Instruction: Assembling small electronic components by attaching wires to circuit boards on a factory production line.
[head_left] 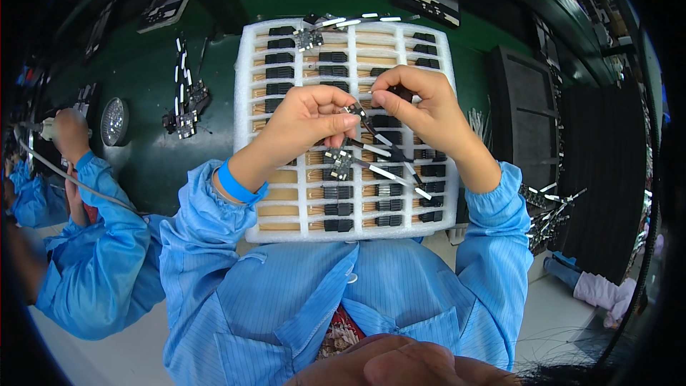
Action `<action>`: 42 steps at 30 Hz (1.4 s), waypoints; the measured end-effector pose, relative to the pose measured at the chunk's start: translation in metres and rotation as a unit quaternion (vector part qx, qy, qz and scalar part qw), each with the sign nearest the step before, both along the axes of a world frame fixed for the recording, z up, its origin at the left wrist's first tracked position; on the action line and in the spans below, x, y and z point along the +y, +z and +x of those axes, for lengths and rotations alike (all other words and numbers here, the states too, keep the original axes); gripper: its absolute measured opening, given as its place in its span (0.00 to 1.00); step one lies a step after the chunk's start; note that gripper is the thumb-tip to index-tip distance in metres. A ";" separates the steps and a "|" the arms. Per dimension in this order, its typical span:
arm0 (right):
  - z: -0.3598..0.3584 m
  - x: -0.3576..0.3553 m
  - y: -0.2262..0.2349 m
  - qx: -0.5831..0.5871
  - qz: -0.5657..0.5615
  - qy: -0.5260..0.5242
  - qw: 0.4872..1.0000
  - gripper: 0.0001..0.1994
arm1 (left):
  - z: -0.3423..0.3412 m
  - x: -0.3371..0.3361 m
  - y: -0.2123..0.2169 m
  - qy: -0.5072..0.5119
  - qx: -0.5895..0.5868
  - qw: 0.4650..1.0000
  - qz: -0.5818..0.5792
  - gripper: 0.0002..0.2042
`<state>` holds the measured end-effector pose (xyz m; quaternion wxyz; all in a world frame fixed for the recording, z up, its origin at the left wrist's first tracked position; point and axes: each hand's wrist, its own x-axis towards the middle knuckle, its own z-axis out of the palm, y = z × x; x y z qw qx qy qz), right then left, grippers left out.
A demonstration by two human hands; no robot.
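My left hand (309,120) pinches a small dark circuit board (355,109) between thumb and fingertips, above a white foam tray (246,93). Close on its right, my right hand (421,104) has thumb and forefinger closed together; whatever lies between them is too small to name. Below my hands hangs another small circuit board (339,163), with black-and-white ribbon strips (386,170) trailing to the right over the tray. Rows of black connectors with tan wires (338,191) fill the tray's slots. A further board (309,40) with strips lies across the tray's far edge.
Left of the tray, a cluster of boards and strips (187,111) lies on the green table, near a round silvery object (114,121). A black compartment tray (527,114) stands at right, with bundled strips (550,207) nearby. A co-worker's blue sleeve (114,243) reaches in at left.
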<state>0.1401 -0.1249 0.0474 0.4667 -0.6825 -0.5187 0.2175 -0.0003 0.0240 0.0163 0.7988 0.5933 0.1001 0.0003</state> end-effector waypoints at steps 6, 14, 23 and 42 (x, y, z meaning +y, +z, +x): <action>-0.007 0.001 0.000 -0.174 0.082 0.028 0.981 0.05 | -0.002 0.005 -0.007 -0.066 0.002 0.985 -0.163 0.07; -0.009 0.000 -0.007 -0.344 0.163 0.033 0.924 0.09 | -0.002 0.004 -0.008 -0.086 0.017 0.974 -0.210 0.05; -0.010 0.001 -0.006 -0.451 0.186 0.030 0.872 0.08 | -0.003 0.003 -0.006 -0.091 0.021 0.977 -0.191 0.05; -0.014 -0.005 0.009 -0.118 -0.035 0.069 0.990 0.05 | -0.004 -0.003 -0.009 -0.062 -0.013 0.998 -0.021 0.08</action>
